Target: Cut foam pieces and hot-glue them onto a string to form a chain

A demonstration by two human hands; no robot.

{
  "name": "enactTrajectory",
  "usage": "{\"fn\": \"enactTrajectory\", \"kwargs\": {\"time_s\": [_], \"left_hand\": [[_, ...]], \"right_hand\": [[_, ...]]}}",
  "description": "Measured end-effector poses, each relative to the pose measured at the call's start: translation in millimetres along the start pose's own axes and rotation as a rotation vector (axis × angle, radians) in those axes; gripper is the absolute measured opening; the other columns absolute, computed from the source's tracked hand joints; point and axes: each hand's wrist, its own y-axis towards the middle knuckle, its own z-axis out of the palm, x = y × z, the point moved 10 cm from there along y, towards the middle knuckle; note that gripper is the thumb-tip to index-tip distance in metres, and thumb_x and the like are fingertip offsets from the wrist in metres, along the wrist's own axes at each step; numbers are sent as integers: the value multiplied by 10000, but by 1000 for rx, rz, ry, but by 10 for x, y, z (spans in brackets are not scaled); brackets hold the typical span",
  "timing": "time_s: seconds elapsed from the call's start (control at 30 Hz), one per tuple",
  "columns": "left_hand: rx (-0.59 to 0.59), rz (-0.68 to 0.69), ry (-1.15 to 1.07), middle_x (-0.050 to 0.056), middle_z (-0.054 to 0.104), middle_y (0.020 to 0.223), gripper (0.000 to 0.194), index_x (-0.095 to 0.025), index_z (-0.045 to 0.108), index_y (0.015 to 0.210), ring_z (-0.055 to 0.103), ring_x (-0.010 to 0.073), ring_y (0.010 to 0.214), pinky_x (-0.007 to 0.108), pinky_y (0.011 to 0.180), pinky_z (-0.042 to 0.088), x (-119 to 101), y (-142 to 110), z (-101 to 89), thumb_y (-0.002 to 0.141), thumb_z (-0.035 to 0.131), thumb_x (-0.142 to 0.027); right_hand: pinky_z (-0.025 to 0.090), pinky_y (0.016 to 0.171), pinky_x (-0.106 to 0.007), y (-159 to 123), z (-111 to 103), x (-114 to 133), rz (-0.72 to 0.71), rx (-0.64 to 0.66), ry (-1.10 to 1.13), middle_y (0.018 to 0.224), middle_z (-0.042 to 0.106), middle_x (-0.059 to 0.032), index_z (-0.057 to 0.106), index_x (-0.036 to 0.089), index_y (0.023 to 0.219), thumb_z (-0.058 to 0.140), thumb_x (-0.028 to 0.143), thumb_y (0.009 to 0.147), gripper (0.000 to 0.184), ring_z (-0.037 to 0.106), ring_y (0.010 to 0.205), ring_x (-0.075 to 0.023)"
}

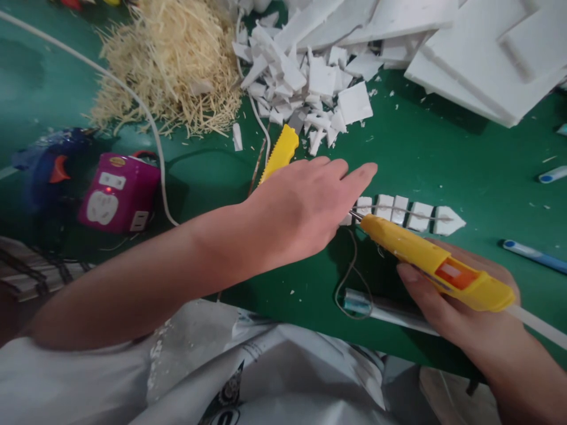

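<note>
Glue gun [411, 245] beside a row of white pieces [420, 216]

Green surface [411, 153] fills most of our view. Along its far side we see stacked white sheets [482, 65], a heap of pale shavings [172, 53] and, between them, a pile of white scraps [321, 77]. The left hand [305, 200] is palm down over the row's left end, its index finger stretched out; the undersides are hidden, so we cannot tell whether its fingers grip anything. The right hand [469, 324] has its fingers clamped around the yellow glue gun. Well to the left we find a magenta power box [119, 192] with a red light lit. The row lies on the surface, partly hidden by the left hand, its rightmost piece pointed. Along its top runs a thin string [436, 218]. Smallest, the gun's metal nozzle [355, 215] sits just beside the left hand.
</note>
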Motion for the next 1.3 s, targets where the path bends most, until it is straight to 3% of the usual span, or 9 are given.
{"fn": "enactTrajectory", "kwargs": {"time_s": [0.43,0.77,0.93,1.3], "left_hand": [[-70,25,-10,104,678,1166,719,-174,271,1647,661,261,1087,347,905,510,9,-33,-4,989,551,-249],[-80,19,-6,107,689,1151,683,-183,308,1630,661,247,1079,328,902,512,7,-35,-26,990,538,-247],[-57,18,-14,105,686,1150,683,-187,301,1633,660,252,1083,327,900,512,18,-27,3,992,528,-258],[-35,9,-20,107,677,1179,718,-176,290,1641,659,261,1107,337,931,503,9,-18,9,979,558,-245]], "right_hand": [[472,553,-295,11,-6,29,-2,0,52,667,596,-7,520,259,710,550,492,1000,373,557,545,-156],[497,569,-281,15,1,4,87,-23,114,696,653,-4,620,267,799,598,480,968,272,587,550,-156],[500,537,-289,26,12,-17,106,-8,145,642,610,14,575,285,750,579,466,961,278,551,519,-155],[478,528,-280,60,38,64,0,-17,134,632,585,31,568,285,825,567,403,988,202,545,497,-151]]}}
